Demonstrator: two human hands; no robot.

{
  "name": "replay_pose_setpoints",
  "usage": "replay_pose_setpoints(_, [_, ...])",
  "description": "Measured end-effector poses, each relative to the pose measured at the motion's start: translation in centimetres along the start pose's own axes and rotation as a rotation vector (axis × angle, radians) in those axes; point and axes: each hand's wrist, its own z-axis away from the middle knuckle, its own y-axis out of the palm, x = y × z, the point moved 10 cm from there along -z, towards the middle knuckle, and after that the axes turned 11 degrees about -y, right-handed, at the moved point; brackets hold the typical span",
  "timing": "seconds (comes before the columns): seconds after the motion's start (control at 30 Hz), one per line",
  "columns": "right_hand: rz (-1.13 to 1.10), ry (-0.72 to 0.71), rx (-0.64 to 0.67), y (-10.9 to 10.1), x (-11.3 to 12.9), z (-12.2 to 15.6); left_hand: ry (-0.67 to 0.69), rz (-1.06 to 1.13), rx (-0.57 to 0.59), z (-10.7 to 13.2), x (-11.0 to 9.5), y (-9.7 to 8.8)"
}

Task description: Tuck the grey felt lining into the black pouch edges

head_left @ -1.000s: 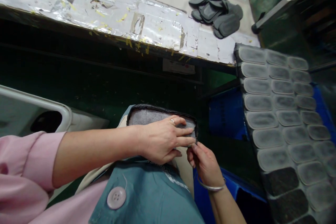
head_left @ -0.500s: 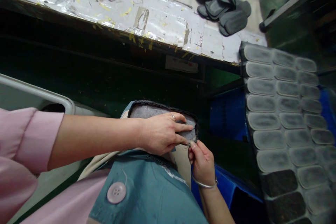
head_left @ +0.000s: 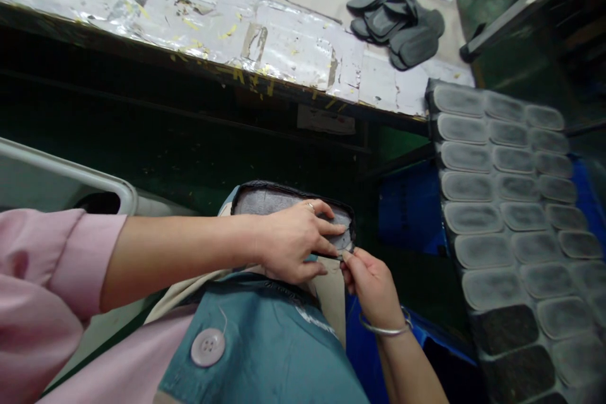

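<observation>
A grey felt insole (head_left: 269,200) with a dark bound rim lies on my knee over a teal apron (head_left: 265,347). My left hand (head_left: 296,240) lies across the insole, fingers pressing its right end down. My right hand (head_left: 372,284), a metal bangle at its wrist, pinches the insole's near right edge between thumb and fingertips. The two hands touch at that corner. The insole's middle is hidden under my left hand.
Stacked rows of grey insoles (head_left: 502,189) fill a blue crate (head_left: 407,202) to the right. A foil-taped workbench edge (head_left: 237,44) runs above, with a small pile of dark insoles (head_left: 398,22) on it. A white-rimmed bin (head_left: 71,183) sits at the left.
My right hand has shifted slightly along the insole's right corner, and the left fingers have curled tighter on it. The view has wobbled a little.
</observation>
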Motion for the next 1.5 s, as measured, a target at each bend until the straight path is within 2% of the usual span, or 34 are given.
replay_pose_setpoints(0.1, [-0.102, 0.007, 0.026, 0.9, -0.3, 0.0, -0.173, 0.055, 0.023, -1.3, 1.4, -0.2])
replay_pose_setpoints(0.2, [-0.141, -0.034, -0.01, 1.3, -0.1, 0.3, -0.366, -0.011, -0.019, -2.4, 2.4, -0.3])
replay_pose_setpoints(0.43, [-0.147, -0.111, -0.061, 1.3, 0.6, 0.4, -0.425, -0.259, -0.139, -4.2, 0.3, 0.1])
replay_pose_setpoints(0.6, [-0.169, -0.147, -0.039, 1.4, 0.4, 0.0, -0.583, -0.244, -0.072, -4.1, 2.2, 0.8])
replay_pose_setpoints(0.73, [-0.158, -0.18, -0.034, 1.4, 0.1, -0.2, -0.621, -0.221, -0.052, -3.8, 2.7, 1.4])
replay_pose_setpoints(0.9, [-0.049, -0.244, -0.098, 0.7, -0.4, -0.2, -0.687, -0.187, -0.042, -3.6, 3.1, 1.8])
replay_pose_setpoints(1.13, [0.087, -0.336, -0.122, 0.1, 0.1, -0.2, -0.728, -0.148, 0.005, -3.6, 3.3, 2.0])
replay_pose_setpoints(1.33, [0.098, -0.37, -0.123, -0.1, 0.1, 0.2, -0.716, -0.166, -0.053, -3.5, 2.8, 2.1])
replay_pose_setpoints(1.5, [0.065, -0.375, -0.121, 0.2, -0.3, 0.2, -0.713, -0.168, -0.036, -3.5, 2.9, 2.2])
